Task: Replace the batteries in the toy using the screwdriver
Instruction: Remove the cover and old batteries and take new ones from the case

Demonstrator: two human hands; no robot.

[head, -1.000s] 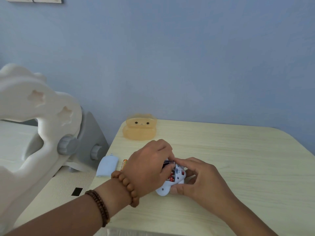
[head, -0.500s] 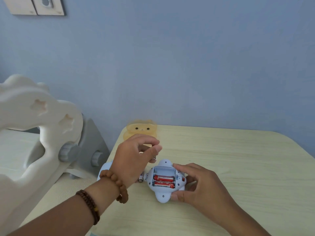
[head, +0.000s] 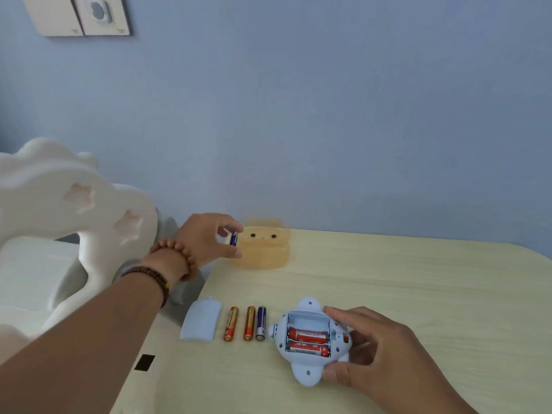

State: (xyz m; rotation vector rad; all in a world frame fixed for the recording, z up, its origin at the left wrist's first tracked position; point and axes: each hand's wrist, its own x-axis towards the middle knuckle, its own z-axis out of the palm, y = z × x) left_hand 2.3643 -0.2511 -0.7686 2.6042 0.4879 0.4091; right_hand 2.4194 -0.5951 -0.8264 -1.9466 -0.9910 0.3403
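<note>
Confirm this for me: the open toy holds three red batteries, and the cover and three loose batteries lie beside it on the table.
Not three. The head view shows two red batteries in the toy, with the slot above them empty. The cover and three loose batteries do lie beside it on the table.

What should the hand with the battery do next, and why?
Probably set the blue battery down by the yellow box: the left hand pinches it right there, away from the toy, which the right hand steadies with two red batteries still inside.
</note>
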